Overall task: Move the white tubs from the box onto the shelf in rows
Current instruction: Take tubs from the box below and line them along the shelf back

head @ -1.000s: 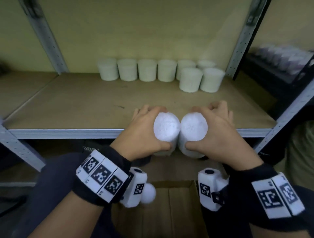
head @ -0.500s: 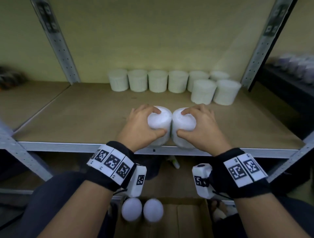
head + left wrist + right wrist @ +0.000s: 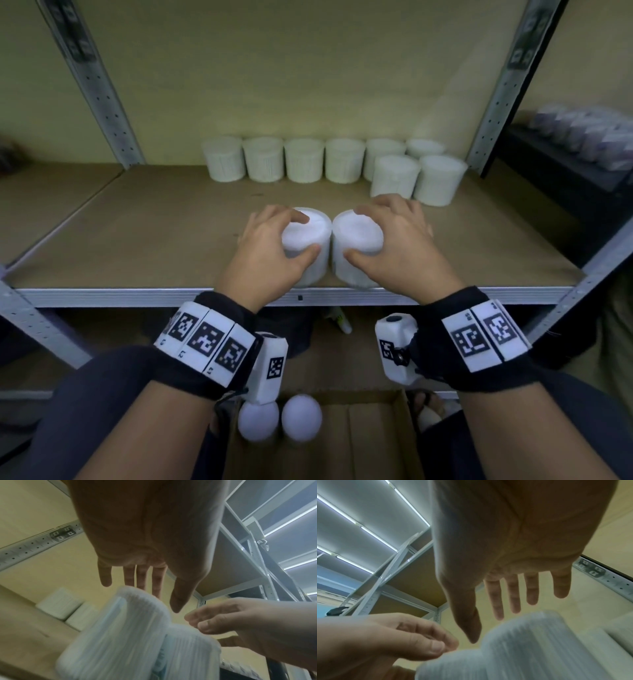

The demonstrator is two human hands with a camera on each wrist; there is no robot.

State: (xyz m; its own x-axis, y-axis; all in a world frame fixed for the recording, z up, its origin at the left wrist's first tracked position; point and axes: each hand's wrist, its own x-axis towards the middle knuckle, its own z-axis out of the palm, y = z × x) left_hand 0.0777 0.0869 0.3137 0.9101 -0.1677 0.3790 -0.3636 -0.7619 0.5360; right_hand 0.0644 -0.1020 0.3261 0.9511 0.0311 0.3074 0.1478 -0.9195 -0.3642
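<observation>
Placing step under way: left hand (image 3: pixel 274 246) gripping one white tub (image 3: pixel 306 251), right hand (image 3: pixel 394 240) gripping another tub (image 3: pixel 356 251), fingers curled over the tops, both touching, near the shelf (image 3: pixel 137 236) front edge. Next, probably sliding both back beside the front pair (image 3: pixel 416 180), extending that row leftward. Two tubs (image 3: pixel 279 421) left in the box (image 3: pixel 359 438).

A storeroom or stockroom: grey slotted-steel racking (image 3: pixel 99 85) with board shelves (image 3: pixel 144 219) fills the frame, rows of identical white tubs (image 3: pixel 304 160) at centre, an open cardboard box (image 3: pixel 359 442) at the bottom edge.
</observation>
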